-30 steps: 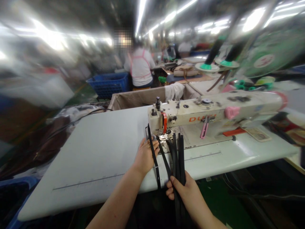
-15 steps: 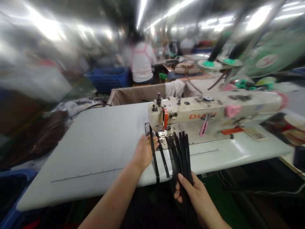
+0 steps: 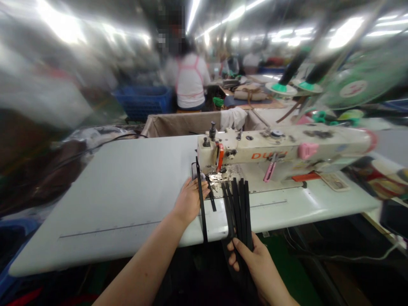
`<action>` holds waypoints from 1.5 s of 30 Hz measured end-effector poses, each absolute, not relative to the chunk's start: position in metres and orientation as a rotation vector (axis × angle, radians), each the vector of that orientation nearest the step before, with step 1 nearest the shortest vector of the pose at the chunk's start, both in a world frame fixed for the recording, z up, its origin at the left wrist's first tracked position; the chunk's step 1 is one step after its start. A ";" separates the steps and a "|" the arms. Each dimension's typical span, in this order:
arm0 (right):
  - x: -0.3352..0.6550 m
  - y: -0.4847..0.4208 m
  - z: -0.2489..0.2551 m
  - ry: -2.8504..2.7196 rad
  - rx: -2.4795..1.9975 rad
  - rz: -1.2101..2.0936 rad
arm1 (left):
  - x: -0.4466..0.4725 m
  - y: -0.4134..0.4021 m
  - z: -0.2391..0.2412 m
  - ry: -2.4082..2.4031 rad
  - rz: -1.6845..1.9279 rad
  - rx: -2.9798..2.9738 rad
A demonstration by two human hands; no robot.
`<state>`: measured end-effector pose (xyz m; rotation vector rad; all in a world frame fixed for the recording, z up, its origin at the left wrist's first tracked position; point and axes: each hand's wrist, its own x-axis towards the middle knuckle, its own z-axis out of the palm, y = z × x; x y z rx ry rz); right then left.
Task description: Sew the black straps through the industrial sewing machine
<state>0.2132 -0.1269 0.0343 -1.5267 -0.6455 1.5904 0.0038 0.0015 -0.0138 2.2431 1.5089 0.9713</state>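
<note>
My left hand [image 3: 188,202] lies flat on the machine bed, fingers stretched out beside the presser foot of the sewing machine [image 3: 236,148]. One long black strap [image 3: 203,221] crosses over its fingers and hangs past the table's front edge. A second black strip [image 3: 212,200] runs from near the presser foot to a free end on the bed, right of my fingertips. At the front edge my right hand [image 3: 247,257] is closed around a bundle of black straps [image 3: 242,208]; their upper ends fan out over the bed. The lower part of the bundle is lost in shadow.
Pink-handled snips [image 3: 270,170] hang on the machine's front. Behind the white table [image 3: 134,182] stands a fabric-lined bin [image 3: 181,123]. Thread cones [image 3: 290,70] rise at the right. A person in a white top [image 3: 191,80] sits farther back near a blue crate [image 3: 143,102].
The strip near the presser foot has moved away from me; its free end now lies closer to the needle area. Both hands keep nearly the same places, and the view has shifted slightly.
</note>
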 end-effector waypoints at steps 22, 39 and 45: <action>0.215 -0.126 0.004 -0.692 -1.519 1.549 | 0.006 0.000 -0.008 1.485 1.029 2.255; 0.212 -0.127 0.001 -0.817 -1.497 1.585 | 0.005 0.004 -0.015 1.537 0.986 2.315; 0.211 -0.128 -0.003 -0.846 -1.484 1.573 | 0.005 0.005 -0.017 1.546 0.953 2.357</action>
